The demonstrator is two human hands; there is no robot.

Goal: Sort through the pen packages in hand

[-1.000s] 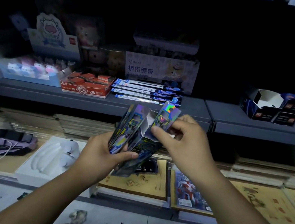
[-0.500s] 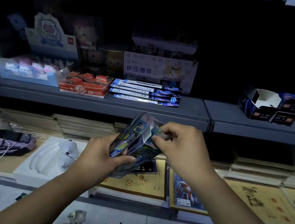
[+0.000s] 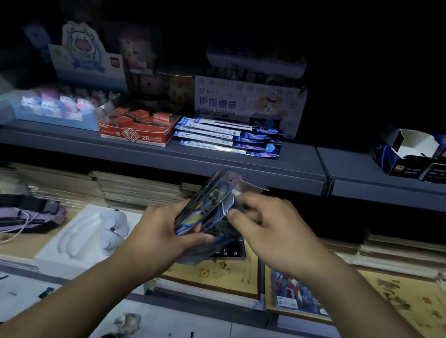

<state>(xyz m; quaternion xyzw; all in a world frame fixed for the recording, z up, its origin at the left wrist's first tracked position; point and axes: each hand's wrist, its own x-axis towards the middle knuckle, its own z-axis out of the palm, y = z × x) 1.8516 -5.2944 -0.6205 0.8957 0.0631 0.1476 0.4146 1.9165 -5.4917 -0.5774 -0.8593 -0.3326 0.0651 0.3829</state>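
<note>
My left hand (image 3: 160, 232) grips a fanned bundle of shiny blue and purple card packs (image 3: 206, 207) in front of the lower shelf. My right hand (image 3: 270, 231) pinches the right side of the same bundle, its thumb and fingers curled on the outermost pack. The packs stand nearly upright, tilted a little to the right. Their lower ends are hidden behind my left thumb.
The grey middle shelf (image 3: 246, 167) carries a red 2B box (image 3: 136, 129), flat blue packets (image 3: 227, 139), a finger-bandage box (image 3: 248, 104) and dark boxes (image 3: 431, 161). Below lie stacked notebooks (image 3: 211, 277), a white tray (image 3: 85, 234) and a purple pouch (image 3: 11, 212).
Both hands have dropped lower with the packs. The holographic pack that my right hand held up is now pushed down against the bundle.
</note>
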